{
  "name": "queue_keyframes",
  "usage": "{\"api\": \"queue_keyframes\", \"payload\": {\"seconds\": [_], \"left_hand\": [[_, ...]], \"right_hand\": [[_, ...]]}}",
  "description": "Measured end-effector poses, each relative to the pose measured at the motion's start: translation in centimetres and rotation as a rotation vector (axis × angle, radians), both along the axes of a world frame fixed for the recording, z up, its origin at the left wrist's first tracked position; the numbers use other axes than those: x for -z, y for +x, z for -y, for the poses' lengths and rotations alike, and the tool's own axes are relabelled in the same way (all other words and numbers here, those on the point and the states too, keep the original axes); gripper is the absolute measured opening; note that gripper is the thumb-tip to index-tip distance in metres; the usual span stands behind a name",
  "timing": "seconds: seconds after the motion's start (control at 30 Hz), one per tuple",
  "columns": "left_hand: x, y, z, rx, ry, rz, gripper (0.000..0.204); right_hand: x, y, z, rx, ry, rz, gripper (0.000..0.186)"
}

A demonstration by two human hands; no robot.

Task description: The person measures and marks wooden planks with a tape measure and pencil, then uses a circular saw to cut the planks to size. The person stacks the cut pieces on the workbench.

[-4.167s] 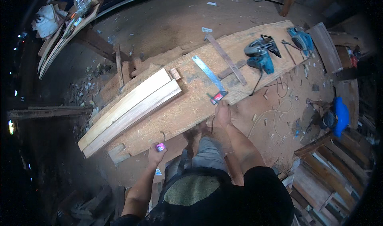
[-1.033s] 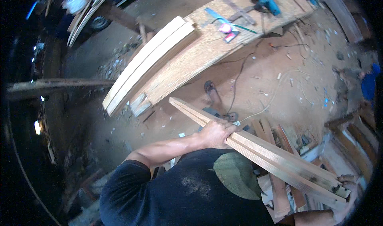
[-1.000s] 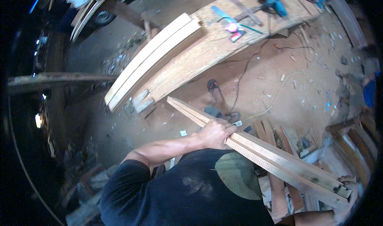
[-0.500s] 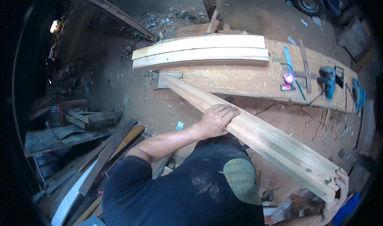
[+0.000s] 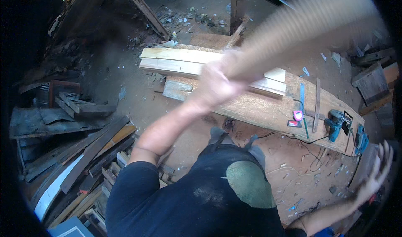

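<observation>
My left hand (image 5: pixel 217 80), smeared by motion, grips a long wooden board (image 5: pixel 301 27) that slants up to the upper right, over two pale planks (image 5: pixel 167 63) lying on the sheet-wood bench (image 5: pixel 238 107). My right hand (image 5: pixel 372 178) is open at the lower right, fingers spread, away from the board. On the bench lie a metal square (image 5: pixel 302 95), a pink tape measure (image 5: pixel 297 115), a dark wooden strip (image 5: pixel 317 105), a teal circular saw (image 5: pixel 335 128) and a second teal power tool (image 5: pixel 361 140).
Scrap boards (image 5: pixel 83 161) are piled at the left. Cords (image 5: pixel 318 159) and offcuts lie on the dirt floor (image 5: pixel 276 182) below the bench. A post (image 5: pixel 238 6) and a leaning beam (image 5: pixel 142 9) stand behind it, with wooden boxes (image 5: pixel 370 82) at the right.
The board has swung up from across my body to above the bench, blurred in my left hand. My right hand has let go of its end and opened.
</observation>
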State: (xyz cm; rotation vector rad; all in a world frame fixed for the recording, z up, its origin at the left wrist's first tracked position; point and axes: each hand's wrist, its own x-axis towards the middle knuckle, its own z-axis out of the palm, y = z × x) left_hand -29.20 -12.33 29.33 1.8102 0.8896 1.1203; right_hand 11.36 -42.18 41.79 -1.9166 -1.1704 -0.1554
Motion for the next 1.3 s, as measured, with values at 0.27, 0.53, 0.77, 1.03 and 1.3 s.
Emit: {"api": "queue_keyframes", "payload": {"seconds": [0.27, 0.53, 0.77, 1.03, 1.3], "left_hand": [[-1.1, -9.8, -7.0, -0.305, -0.311, 0.821, 0.076], [11.8, -17.6, -6.6, -0.557, -0.496, 1.044, 0.069], [19.1, -18.9, -7.5, -0.298, -0.428, 1.159, 0.066], [18.7, -12.5, -8.1, -0.039, -0.465, 1.232, 0.086], [16.1, -6.1, -10.0, 0.571, -0.731, 1.398, 0.057]], "right_hand": [[26.4, -8.9, -8.2, -0.382, -0.62, -0.365, 0.116], [26.3, -4.1, -7.3, -0.537, -0.404, -0.745, 0.105], [25.2, 2.6, -7.5, -0.53, -0.217, -1.175, 0.075], [26.3, 9.7, -9.8, -0.773, 0.044, -1.053, 0.069], [27.5, 11.1, -11.6, -0.744, 0.131, -0.973, 0.064]]}}
